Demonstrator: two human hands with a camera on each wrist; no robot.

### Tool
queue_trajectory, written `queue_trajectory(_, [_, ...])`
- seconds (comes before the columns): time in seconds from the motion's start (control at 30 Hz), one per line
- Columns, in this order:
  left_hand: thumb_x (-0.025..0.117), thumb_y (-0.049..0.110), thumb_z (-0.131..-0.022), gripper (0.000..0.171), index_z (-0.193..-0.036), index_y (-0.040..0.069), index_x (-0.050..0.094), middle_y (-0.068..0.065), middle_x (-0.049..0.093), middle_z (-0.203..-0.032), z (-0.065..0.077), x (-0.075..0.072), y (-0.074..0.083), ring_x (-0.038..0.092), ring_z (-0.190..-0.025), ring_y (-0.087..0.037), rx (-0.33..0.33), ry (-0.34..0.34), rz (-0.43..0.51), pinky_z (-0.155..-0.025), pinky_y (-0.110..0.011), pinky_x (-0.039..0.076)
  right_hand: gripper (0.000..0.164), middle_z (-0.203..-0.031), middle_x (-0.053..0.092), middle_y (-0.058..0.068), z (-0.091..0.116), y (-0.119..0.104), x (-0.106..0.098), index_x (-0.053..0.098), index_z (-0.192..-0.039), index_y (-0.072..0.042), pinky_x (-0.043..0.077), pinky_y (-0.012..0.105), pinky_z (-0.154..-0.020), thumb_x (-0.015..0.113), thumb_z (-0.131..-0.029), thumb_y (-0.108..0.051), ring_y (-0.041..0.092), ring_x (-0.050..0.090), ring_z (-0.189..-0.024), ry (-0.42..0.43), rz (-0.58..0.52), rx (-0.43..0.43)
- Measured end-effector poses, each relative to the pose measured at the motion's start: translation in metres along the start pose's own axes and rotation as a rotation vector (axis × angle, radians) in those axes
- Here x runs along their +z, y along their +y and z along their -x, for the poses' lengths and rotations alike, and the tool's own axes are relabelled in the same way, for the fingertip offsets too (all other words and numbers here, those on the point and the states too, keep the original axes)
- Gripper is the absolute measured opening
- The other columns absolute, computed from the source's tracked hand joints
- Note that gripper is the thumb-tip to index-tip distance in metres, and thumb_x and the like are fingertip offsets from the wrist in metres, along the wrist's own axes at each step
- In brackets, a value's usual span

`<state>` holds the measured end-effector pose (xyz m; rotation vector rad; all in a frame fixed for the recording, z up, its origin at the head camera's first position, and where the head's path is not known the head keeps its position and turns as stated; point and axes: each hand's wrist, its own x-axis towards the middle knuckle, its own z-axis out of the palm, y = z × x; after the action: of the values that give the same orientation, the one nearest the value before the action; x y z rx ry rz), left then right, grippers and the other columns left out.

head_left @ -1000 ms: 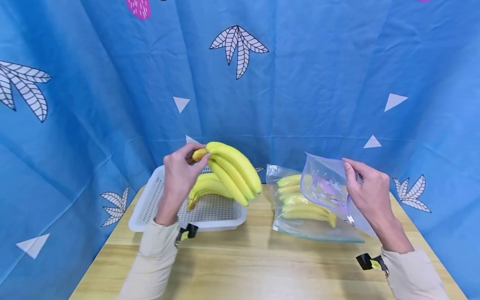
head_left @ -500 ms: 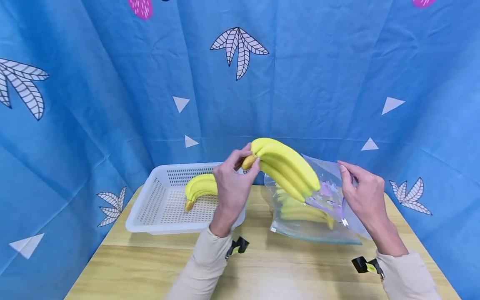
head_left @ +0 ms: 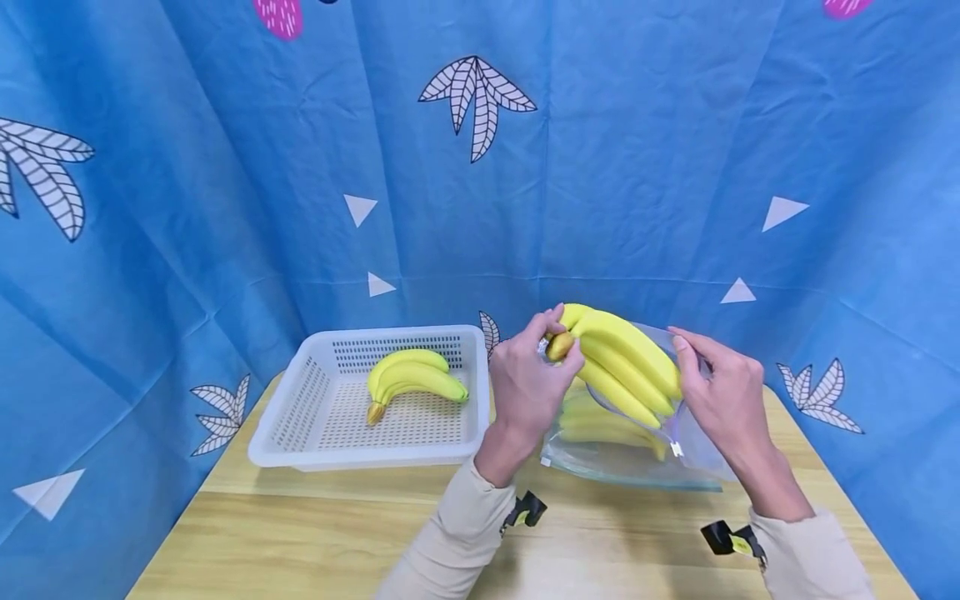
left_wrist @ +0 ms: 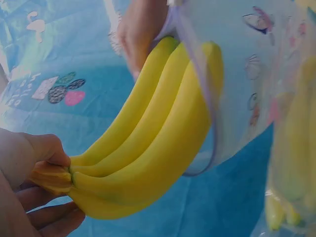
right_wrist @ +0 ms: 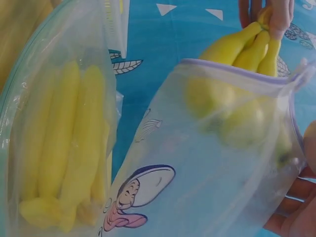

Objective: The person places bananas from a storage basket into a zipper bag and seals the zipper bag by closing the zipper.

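My left hand (head_left: 531,375) pinches the brown stem of a yellow bunch of bananas (head_left: 622,354), whose tips point right. The right wrist view shows those tips inside the mouth of a clear zip bag (right_wrist: 207,163) with a purple edge and printed cartoon figures. With thumb and fingers, my right hand (head_left: 723,396) grips the rim of that bag. Behind and below it on the table lies a second clear zip bag (right_wrist: 64,143) with bananas inside. In the head view, the held bunch hides much of the purple-edged bag.
A white perforated plastic basket (head_left: 292,417) stands at the left with another bunch of bananas (head_left: 412,379) in it. Both bags and basket are on a wooden table (head_left: 337,525). A blue patterned curtain (head_left: 637,167) hangs around the table's back and sides.
My left hand has carried the bunch from above the basket rightward to the purple-edged bag, and its tips are now in the bag's mouth. My right hand has barely moved.
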<state>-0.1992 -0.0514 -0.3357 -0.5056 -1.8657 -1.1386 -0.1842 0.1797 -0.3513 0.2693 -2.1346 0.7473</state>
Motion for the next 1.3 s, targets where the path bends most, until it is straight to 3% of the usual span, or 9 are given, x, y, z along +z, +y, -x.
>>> queue_trajectory(0.2, [0.080,0.011,-0.079,0.022,-0.100,0.011,0.076,0.003,0.076,-0.100,0.013,0.015,0.003,0.068,-0.081,-0.012,-0.001,-0.046,-0.087,-0.061,-0.017,0.050,0.023,-0.108,0.076,0.016,-0.001,-0.001,-0.002,0.077,-0.117,-0.004,0.035,0.015,-0.059,0.063,-0.101,-0.012,0.015,0.057,-0.065,0.006,-0.013,-0.020])
queue_trajectory(0.43, [0.082,0.010,-0.076,0.017,-0.089,0.012,0.072,0.004,0.073,-0.094,0.027,0.032,-0.002,0.066,-0.081,-0.008,-0.012,-0.080,-0.007,-0.066,-0.015,0.051,0.022,-0.108,0.076,0.015,0.000,-0.005,-0.003,0.077,-0.118,-0.004,0.033,0.017,-0.056,0.065,-0.100,-0.008,0.017,0.057,-0.062,0.008,-0.046,-0.062])
queue_trajectory(0.6, [0.084,0.008,-0.075,0.019,-0.087,0.010,0.070,0.001,0.071,-0.093,0.035,0.044,-0.003,0.064,-0.076,-0.007,-0.035,-0.101,0.028,-0.066,-0.016,0.054,0.023,-0.111,0.076,0.015,0.002,-0.009,-0.004,0.076,-0.120,-0.004,0.039,0.004,-0.077,0.067,-0.098,-0.005,0.033,0.073,-0.093,-0.015,-0.070,-0.092])
queue_trajectory(0.87, [0.082,0.005,-0.075,0.018,-0.087,0.010,0.069,0.000,0.071,-0.093,0.036,0.055,-0.011,0.068,-0.083,-0.011,-0.114,-0.004,0.050,-0.070,-0.022,0.059,0.034,-0.118,0.074,0.013,0.010,-0.016,-0.007,0.073,-0.125,-0.005,0.040,0.003,-0.092,0.072,-0.092,0.001,0.039,0.070,-0.108,-0.042,-0.091,-0.145])
queue_trajectory(0.97, [0.081,0.003,-0.075,0.018,-0.088,0.008,0.069,-0.001,0.071,-0.093,0.034,0.056,-0.015,0.068,-0.083,-0.012,-0.128,0.041,0.072,-0.070,-0.020,0.058,0.046,-0.125,0.071,0.014,0.015,-0.017,-0.007,0.070,-0.131,-0.006,0.042,0.006,-0.086,0.073,-0.087,0.006,0.037,0.071,-0.103,-0.031,-0.086,-0.165])
queue_trajectory(1.03, [0.081,0.003,-0.075,0.018,-0.087,0.008,0.069,-0.002,0.071,-0.093,0.034,0.056,-0.017,0.068,-0.082,-0.012,-0.128,0.062,0.075,-0.069,-0.020,0.058,0.051,-0.128,0.070,0.015,0.020,-0.017,-0.006,0.068,-0.134,-0.005,0.039,0.007,-0.069,0.070,-0.085,0.008,0.028,0.070,-0.080,-0.013,-0.068,-0.175])
queue_trajectory(1.07, [0.081,0.003,-0.075,0.018,-0.088,0.008,0.069,-0.002,0.071,-0.093,0.034,0.056,-0.017,0.068,-0.082,-0.012,-0.126,0.069,0.071,-0.069,-0.020,0.058,0.052,-0.128,0.070,0.015,0.022,-0.017,-0.006,0.067,-0.134,-0.005,0.039,0.007,-0.069,0.068,-0.084,0.009,0.028,0.070,-0.080,-0.004,-0.060,-0.176])
queue_trajectory(1.13, [0.082,0.002,-0.075,0.019,-0.088,0.008,0.070,-0.002,0.071,-0.094,0.036,0.058,-0.017,0.069,-0.084,-0.013,-0.117,0.076,0.073,-0.071,-0.025,0.060,0.050,-0.128,0.070,0.015,0.026,-0.018,-0.005,0.067,-0.135,-0.005,0.039,0.002,-0.083,0.066,-0.087,0.010,0.032,0.073,-0.090,0.009,-0.054,-0.167])
queue_trajectory(1.3, [0.083,-0.001,-0.077,0.020,-0.093,0.004,0.071,-0.005,0.070,-0.099,0.042,0.063,-0.011,0.069,-0.092,-0.014,-0.122,-0.005,0.133,-0.083,-0.018,0.057,0.042,-0.122,0.071,0.017,0.029,-0.017,-0.002,0.069,-0.131,-0.002,0.040,0.004,-0.091,0.065,-0.091,0.010,0.039,0.072,-0.096,0.047,-0.057,-0.170])
